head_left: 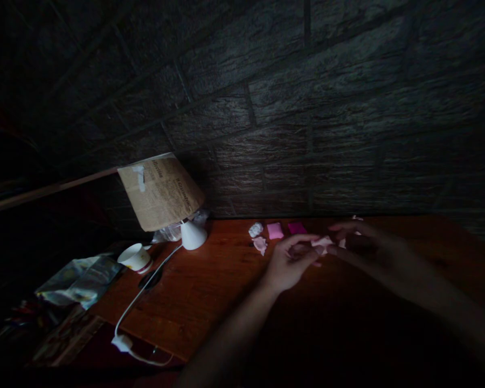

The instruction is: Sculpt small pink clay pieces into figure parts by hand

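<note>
A small pale pink piece [322,244] with uneven, pointed edges is held up over the table, and I cannot tell whether it is paper or clay. My left hand [290,262] pinches its left side between thumb and fingertips. From the right, my right hand [374,252] has its fingers curled and closed at the other side of the piece. Left of the hands lie a crumpled white lump [255,230], a ragged pale pink piece [260,246], a pink square pad [275,230] and a flat magenta square [296,228]. Dim light blurs the details.
On the wooden table [210,280] stands a lamp [164,191] with a newspaper-print shade. Its white cord [135,296] runs over the left edge to a switch. Beside it are a white paper cup [134,257] and a plastic bag [78,280]. A dark brick-patterned wall [283,129] rises behind.
</note>
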### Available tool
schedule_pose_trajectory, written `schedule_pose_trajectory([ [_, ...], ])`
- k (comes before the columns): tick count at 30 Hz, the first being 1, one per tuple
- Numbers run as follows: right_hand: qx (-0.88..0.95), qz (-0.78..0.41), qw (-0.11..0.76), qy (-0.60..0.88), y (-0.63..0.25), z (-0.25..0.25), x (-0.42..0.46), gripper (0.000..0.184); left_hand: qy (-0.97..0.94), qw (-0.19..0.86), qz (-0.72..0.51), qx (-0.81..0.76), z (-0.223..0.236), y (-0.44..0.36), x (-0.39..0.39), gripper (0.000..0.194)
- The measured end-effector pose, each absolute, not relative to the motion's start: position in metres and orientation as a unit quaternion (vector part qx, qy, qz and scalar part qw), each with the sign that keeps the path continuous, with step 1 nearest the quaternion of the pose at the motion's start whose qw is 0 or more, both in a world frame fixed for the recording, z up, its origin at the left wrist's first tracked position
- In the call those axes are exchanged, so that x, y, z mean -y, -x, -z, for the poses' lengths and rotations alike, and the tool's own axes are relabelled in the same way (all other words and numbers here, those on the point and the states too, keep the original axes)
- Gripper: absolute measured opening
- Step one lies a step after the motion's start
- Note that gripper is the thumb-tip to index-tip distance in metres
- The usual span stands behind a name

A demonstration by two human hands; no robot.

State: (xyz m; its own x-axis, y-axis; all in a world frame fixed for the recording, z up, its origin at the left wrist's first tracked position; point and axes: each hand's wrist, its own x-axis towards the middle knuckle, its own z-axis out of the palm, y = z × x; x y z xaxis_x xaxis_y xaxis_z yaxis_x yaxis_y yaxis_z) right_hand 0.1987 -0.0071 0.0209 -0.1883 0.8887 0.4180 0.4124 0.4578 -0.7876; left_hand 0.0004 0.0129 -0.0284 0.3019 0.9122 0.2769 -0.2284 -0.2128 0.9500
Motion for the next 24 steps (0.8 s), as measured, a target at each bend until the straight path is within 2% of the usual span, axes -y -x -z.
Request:
schedule_pose_trajectory([
  [3,0.739,-0.253,0.448,0.435,-0.2,-0.02,0.008,0.05,-0.586,0.566,-0.506,-0.283,0.026,0.001,-0.012,0.042],
  [10,0.746,-0.279,0.444,0.41,-0.196,-0.02,0.009,0.03,-0.579,0.565,-0.511,-0.29,0.022,0.001,-0.01,0.034],
  [24,0.714,-0.317,0.484,0.394,-0.188,-0.016,0.011,0.024,-0.557,0.562,-0.525,-0.315,0.017,0.003,-0.008,0.03],
])
